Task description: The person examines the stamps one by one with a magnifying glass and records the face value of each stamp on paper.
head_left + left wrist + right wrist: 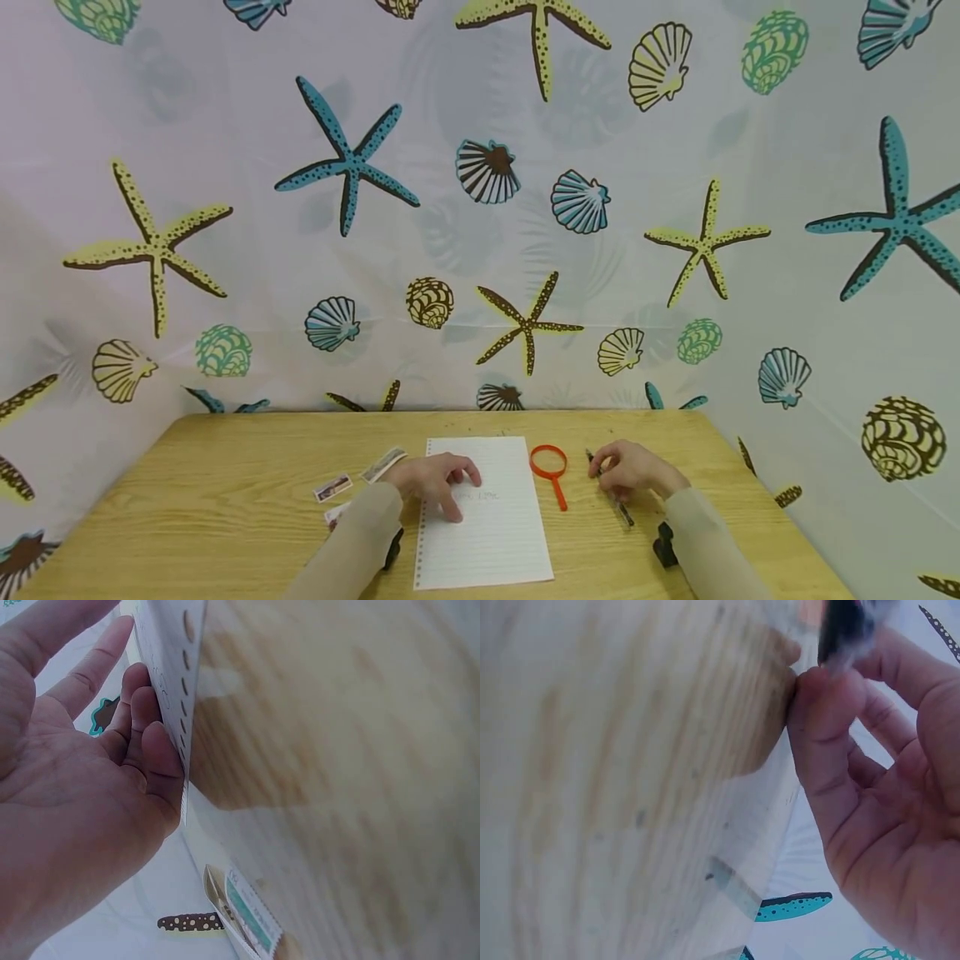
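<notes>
A sheet of lined paper with faint handwriting lies on the table. My left hand rests on its upper left part, fingers loosely spread; in the left wrist view the left hand has its bent outer fingers against the punched edge. My right hand pinches a dark pen at the right, its ends showing on both sides of the fingers. The right wrist view shows the pen blurred at the fingertips of the right hand. A red magnifying glass lies between the paper and the right hand.
Left of the paper lie several stamp-like picture slips, one partly behind the left sleeve. The wooden table ends at a patterned curtain behind and at the sides.
</notes>
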### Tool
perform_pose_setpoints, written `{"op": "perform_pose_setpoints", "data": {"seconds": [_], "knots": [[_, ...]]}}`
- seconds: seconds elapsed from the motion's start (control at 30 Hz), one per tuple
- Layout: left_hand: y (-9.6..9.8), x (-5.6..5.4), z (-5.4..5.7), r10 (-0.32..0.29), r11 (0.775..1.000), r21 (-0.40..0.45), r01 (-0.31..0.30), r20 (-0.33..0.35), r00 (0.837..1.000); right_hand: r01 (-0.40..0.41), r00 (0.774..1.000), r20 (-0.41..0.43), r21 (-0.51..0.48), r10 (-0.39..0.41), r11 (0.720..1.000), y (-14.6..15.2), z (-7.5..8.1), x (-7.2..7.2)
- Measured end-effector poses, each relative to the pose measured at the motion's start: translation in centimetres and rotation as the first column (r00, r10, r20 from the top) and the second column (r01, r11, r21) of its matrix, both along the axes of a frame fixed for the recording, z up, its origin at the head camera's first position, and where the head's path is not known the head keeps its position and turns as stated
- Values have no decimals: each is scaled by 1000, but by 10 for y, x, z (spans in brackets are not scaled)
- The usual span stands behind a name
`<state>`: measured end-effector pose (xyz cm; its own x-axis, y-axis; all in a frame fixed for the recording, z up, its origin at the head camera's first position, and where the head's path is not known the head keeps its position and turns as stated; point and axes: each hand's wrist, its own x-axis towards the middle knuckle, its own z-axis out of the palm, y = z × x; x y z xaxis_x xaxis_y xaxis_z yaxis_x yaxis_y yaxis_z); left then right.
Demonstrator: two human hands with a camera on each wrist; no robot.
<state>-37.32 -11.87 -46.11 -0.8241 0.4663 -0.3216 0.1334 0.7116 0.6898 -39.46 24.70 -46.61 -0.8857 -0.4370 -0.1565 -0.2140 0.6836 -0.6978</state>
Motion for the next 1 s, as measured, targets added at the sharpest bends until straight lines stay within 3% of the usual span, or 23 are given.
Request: {"op": "perform_pose_setpoints", "data": {"seconds": [0.37, 0.7, 0.83, 1.0], "knots": [[1, 0, 0, 3, 1000, 9, -3, 5, 1000, -7, 998, 60, -105, 13, 994, 8, 5, 3], [1, 3, 0, 3, 1000, 20, -3, 3, 1000, 13, 994, 110, -279, 18, 960, 3, -3, -2], [0, 1, -1, -5, 1000, 29, 5, 2, 1000, 8, 988, 144, -385, 51, 923, -6, 0, -3], [-2, 0, -2, -24, 999, 31, 24, -3, 1000, 2, 978, 179, -523, 107, 852, -17, 3, -4]]}}
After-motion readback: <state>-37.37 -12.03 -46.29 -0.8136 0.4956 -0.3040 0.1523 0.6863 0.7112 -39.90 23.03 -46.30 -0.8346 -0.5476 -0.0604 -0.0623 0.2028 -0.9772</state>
